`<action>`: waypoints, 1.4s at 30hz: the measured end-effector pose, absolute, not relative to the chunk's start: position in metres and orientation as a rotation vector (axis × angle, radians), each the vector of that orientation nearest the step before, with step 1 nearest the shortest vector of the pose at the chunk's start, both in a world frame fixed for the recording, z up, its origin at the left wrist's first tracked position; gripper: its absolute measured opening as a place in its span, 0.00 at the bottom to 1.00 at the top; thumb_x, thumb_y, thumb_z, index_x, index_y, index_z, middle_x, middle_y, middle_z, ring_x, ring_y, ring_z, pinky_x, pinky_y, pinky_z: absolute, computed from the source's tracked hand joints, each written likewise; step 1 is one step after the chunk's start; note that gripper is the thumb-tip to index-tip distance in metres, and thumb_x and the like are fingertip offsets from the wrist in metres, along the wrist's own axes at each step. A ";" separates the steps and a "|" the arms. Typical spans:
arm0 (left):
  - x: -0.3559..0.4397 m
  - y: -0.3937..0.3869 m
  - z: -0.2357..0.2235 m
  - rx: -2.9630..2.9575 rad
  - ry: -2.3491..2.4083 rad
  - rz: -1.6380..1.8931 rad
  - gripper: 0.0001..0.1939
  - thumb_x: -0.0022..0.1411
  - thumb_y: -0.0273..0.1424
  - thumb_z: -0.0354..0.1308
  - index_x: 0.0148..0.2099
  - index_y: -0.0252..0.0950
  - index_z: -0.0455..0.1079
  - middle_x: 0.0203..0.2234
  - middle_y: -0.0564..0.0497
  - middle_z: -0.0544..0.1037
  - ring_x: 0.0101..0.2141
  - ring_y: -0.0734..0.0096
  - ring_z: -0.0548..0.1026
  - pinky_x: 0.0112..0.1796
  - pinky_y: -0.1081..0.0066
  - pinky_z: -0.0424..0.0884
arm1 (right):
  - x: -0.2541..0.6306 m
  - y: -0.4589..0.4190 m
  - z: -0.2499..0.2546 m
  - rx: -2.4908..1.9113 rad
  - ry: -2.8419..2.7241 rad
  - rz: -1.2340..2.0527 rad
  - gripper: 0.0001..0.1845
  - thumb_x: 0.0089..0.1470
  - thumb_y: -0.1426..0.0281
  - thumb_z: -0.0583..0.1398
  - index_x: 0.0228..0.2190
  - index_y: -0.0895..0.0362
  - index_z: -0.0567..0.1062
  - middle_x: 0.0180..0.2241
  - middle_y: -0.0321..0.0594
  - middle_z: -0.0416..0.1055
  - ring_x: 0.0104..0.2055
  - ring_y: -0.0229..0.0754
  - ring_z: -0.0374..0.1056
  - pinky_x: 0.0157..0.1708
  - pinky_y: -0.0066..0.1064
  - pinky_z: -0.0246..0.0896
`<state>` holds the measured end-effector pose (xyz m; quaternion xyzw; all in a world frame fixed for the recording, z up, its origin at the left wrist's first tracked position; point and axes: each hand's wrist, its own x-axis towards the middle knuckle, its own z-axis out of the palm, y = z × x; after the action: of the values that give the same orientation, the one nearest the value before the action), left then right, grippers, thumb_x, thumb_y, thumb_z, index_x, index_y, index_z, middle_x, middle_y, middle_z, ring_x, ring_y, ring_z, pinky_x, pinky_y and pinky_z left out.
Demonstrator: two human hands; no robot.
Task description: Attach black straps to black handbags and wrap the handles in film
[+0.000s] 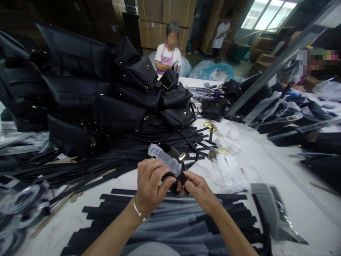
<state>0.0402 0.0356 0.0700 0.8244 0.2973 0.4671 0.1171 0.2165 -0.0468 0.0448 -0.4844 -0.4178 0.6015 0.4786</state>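
My left hand (150, 185) and my right hand (198, 190) meet above the white table (266, 160). Both are closed on a coiled black strap (176, 167) with a gold buckle (182, 155). A clear plastic sleeve (165, 160) wraps part of the strap and sticks up to the left above my left fingers. A silver bracelet sits on my left wrist. Below my hands lie flat black straps (173, 217), several of them under clear wrap.
A big pile of black handbags (87, 92) fills the left and centre. Loose black straps (106, 160) spread in front of it. White paper scraps (229, 156) and yellow-handled scissors (209, 125) lie right. A person in a pink apron (167, 53) stands at the far end.
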 end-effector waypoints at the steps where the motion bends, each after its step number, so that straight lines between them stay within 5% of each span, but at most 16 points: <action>1: 0.040 0.031 0.070 2.453 0.847 1.317 0.07 0.60 0.35 0.58 0.39 0.37 0.68 0.33 0.47 0.73 0.39 0.61 0.69 0.42 0.60 0.64 | 0.215 -0.045 0.046 -1.190 -1.031 1.474 0.17 0.55 0.56 0.58 0.37 0.57 0.73 0.28 0.36 0.69 0.27 0.35 0.62 0.29 0.28 0.58; 8: 0.045 0.026 0.071 2.595 0.983 0.910 0.06 0.64 0.33 0.53 0.36 0.36 0.66 0.29 0.48 0.73 0.34 0.62 0.70 0.36 0.63 0.62 | 0.201 -0.053 0.050 -1.297 -1.250 1.427 0.17 0.58 0.60 0.55 0.47 0.54 0.69 0.35 0.38 0.71 0.36 0.41 0.66 0.37 0.31 0.63; 13: 0.042 0.026 0.073 2.788 1.066 0.747 0.06 0.65 0.31 0.50 0.36 0.36 0.67 0.28 0.48 0.72 0.32 0.63 0.69 0.34 0.64 0.61 | 0.194 -0.064 0.046 -1.438 -1.483 1.267 0.28 0.55 0.67 0.58 0.57 0.51 0.61 0.49 0.42 0.70 0.51 0.48 0.64 0.52 0.38 0.58; 19: 0.031 0.032 0.060 2.851 1.086 0.615 0.09 0.64 0.25 0.48 0.31 0.36 0.64 0.25 0.49 0.70 0.29 0.66 0.69 0.30 0.68 0.63 | 0.188 -0.061 0.031 -1.501 -1.489 1.162 0.18 0.57 0.65 0.56 0.50 0.50 0.71 0.35 0.37 0.75 0.36 0.45 0.70 0.38 0.33 0.65; 24: 0.025 0.022 0.051 2.709 1.045 0.770 0.09 0.65 0.26 0.46 0.32 0.36 0.62 0.26 0.50 0.69 0.28 0.69 0.68 0.30 0.70 0.64 | 0.184 -0.056 0.024 -1.499 -1.360 1.215 0.21 0.58 0.61 0.54 0.53 0.50 0.68 0.38 0.38 0.74 0.31 0.41 0.70 0.34 0.33 0.69; 28: 0.029 0.011 0.045 2.728 0.959 0.857 0.10 0.66 0.26 0.45 0.31 0.36 0.62 0.25 0.50 0.69 0.28 0.69 0.68 0.29 0.69 0.64 | 0.180 -0.054 0.022 -1.505 -1.407 1.131 0.22 0.58 0.64 0.54 0.55 0.47 0.67 0.47 0.38 0.72 0.45 0.47 0.70 0.44 0.38 0.69; 32: 0.032 0.008 0.030 2.748 0.946 0.925 0.10 0.66 0.25 0.45 0.31 0.36 0.63 0.24 0.50 0.69 0.28 0.68 0.68 0.29 0.69 0.65 | 0.176 -0.059 0.016 -1.524 -1.585 0.963 0.24 0.59 0.69 0.52 0.57 0.47 0.64 0.53 0.39 0.68 0.55 0.49 0.63 0.56 0.44 0.57; 37: 0.031 0.007 0.014 2.606 0.879 0.930 0.10 0.66 0.25 0.45 0.31 0.36 0.63 0.25 0.50 0.70 0.29 0.69 0.68 0.30 0.69 0.66 | 0.176 -0.063 0.013 -1.689 -1.502 1.001 0.33 0.59 0.71 0.50 0.63 0.48 0.46 0.41 0.41 0.74 0.40 0.47 0.72 0.42 0.39 0.66; 42: 0.028 0.007 0.011 2.312 0.963 0.972 0.08 0.66 0.28 0.45 0.33 0.37 0.62 0.27 0.51 0.70 0.31 0.70 0.70 0.34 0.69 0.68 | 0.176 -0.057 0.019 -1.580 -1.377 1.118 0.28 0.59 0.68 0.51 0.60 0.47 0.57 0.37 0.37 0.74 0.33 0.41 0.71 0.39 0.34 0.67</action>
<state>0.0283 0.0072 0.0111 0.8384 0.3492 0.3526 0.2255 0.1758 -0.0571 0.0187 -0.6170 -0.5377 0.4365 0.3736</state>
